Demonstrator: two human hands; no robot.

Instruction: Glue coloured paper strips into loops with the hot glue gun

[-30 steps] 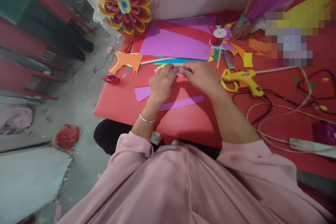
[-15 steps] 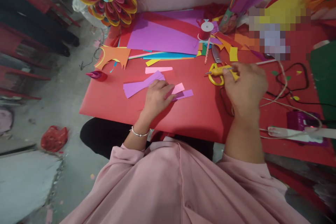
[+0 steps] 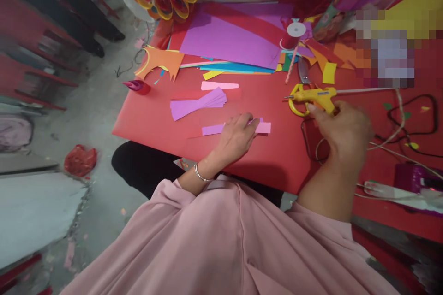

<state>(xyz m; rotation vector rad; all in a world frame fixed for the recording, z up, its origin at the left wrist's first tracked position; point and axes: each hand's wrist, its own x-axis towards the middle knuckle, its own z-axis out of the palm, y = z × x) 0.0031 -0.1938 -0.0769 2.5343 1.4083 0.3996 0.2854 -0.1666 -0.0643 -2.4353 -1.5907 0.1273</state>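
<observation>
Left hand (image 3: 239, 134) on a pink paper strip (image 3: 265, 128), right hand (image 3: 348, 124) clasping a yellow hot glue gun (image 3: 313, 96).

From the left on the red surface (image 3: 154, 117), fanned purple paper strips (image 3: 197, 104) slant up toward the right; nearer the person, a single purple paper strip (image 3: 212, 129) runs nearly crosswise beneath the left hand. That hand's grip is almost closed, thumb and fingers touching the pink strip, whose free end points right; whether it pinches or merely presses cannot be told. Farther right, the scissors (image 3: 303, 72) lie with their yellow handles partly behind the gun. The gun is near the surface's right portion, its nozzle pointing left and its barrel lying crosswise; the right grip is wrapped around its handle. The barrel's label is too small to read.
</observation>
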